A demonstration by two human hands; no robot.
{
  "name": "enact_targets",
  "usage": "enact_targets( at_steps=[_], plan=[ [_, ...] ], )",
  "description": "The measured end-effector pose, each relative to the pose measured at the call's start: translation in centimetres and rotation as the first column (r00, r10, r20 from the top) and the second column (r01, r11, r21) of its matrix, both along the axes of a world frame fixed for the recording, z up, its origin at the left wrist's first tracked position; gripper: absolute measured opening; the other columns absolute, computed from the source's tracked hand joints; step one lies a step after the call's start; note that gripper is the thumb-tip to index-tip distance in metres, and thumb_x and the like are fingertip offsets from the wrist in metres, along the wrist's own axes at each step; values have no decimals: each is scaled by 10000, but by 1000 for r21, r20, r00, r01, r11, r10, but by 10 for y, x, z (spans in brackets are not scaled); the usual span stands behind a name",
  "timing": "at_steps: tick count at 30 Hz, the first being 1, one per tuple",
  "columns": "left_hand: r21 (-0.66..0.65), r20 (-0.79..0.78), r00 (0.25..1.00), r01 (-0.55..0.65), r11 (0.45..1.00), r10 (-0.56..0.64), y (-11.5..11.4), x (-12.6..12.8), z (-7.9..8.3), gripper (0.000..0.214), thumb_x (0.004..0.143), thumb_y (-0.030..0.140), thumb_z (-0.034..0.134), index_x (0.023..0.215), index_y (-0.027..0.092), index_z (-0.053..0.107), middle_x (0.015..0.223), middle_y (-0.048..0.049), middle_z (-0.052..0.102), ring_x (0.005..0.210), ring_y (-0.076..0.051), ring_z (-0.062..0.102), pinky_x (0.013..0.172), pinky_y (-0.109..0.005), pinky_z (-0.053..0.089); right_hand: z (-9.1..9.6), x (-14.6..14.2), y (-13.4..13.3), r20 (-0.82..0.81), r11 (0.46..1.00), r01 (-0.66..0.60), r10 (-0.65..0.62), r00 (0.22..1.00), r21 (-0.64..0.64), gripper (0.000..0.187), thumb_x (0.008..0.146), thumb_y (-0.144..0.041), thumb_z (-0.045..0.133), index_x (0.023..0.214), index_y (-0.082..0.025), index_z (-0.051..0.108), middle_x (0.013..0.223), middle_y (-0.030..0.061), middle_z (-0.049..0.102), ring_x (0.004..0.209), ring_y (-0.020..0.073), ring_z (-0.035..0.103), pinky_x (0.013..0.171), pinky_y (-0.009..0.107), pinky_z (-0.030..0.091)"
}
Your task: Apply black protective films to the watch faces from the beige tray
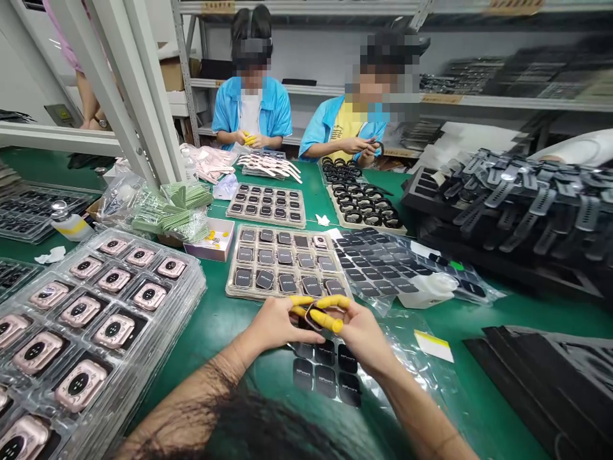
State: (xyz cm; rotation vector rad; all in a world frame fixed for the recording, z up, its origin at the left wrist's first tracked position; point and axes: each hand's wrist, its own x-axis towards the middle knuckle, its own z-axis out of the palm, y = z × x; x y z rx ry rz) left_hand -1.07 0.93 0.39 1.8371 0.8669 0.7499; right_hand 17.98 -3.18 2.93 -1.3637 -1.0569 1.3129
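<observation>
My left hand (274, 324) and my right hand (360, 331) meet over the near middle of the table, yellow finger cots on several fingers. Between their fingertips is a small smartwatch body (313, 317), dark-faced with a pinkish rim, tilted and partly hidden by the fingers. Both hands are closed on it. Just below them lies a sheet of dark square screen stickers (324, 375) with pale print. Right beyond my hands sits a plastic tray (230, 291) holding watch bodies, most with dark printed squares on their faces.
At left stands a tall stack of clear trays (200, 284) with pink watches. Beyond are a small box (211, 250), green straps (179, 207) and another watch tray (299, 223). More sticker sheets (378, 262) and a white bottle (428, 289) lie right. Two people in blue jackets (275, 105) work opposite.
</observation>
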Motion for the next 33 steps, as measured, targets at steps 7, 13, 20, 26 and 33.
enact_targets(
  at_steps=[7,13,20,26,33],
  plan=[
    [-160,49,998,43,986,-36,-3,0,6,795,588,420,946,1312,187,712,1052,-52,812,949,-256,768,906,-323,630,-16,-6,-6,76,998,-32,27,997,60,390,677,-543,879,901,-259,736,951,89,798,891,329,774,841,504,634],
    [-113,-3,1000,27,993,-27,-4,0,8,742,623,326,909,1321,173,709,1099,-59,810,960,-249,768,907,-323,628,-30,-6,-9,167,990,-43,21,986,133,227,790,-528,799,855,-322,730,922,78,770,871,329,756,838,542,629],
    [-131,16,1000,21,991,-19,-2,0,8,602,644,304,903,1206,143,758,1075,-82,808,916,-232,755,890,-335,612,-3,5,-13,321,926,-40,-89,943,375,191,797,-465,789,752,-294,718,1033,100,659,834,253,653,705,434,586],
    [-367,89,991,126,922,-99,6,-8,13,686,510,284,976,1141,117,766,984,-105,793,848,-205,739,795,-311,599,21,64,-43,241,988,-2,-36,970,156,370,803,-537,771,1022,-257,667,715,-20,605,583,143,532,533,283,440],
    [-380,88,984,175,908,-153,4,-10,15,643,519,267,969,1117,136,773,976,-87,787,861,-189,721,796,-284,576,-18,73,-40,887,950,-192,-139,441,245,144,913,-291,613,1012,-266,715,1027,65,676,873,234,640,694,358,506]
  ],
)
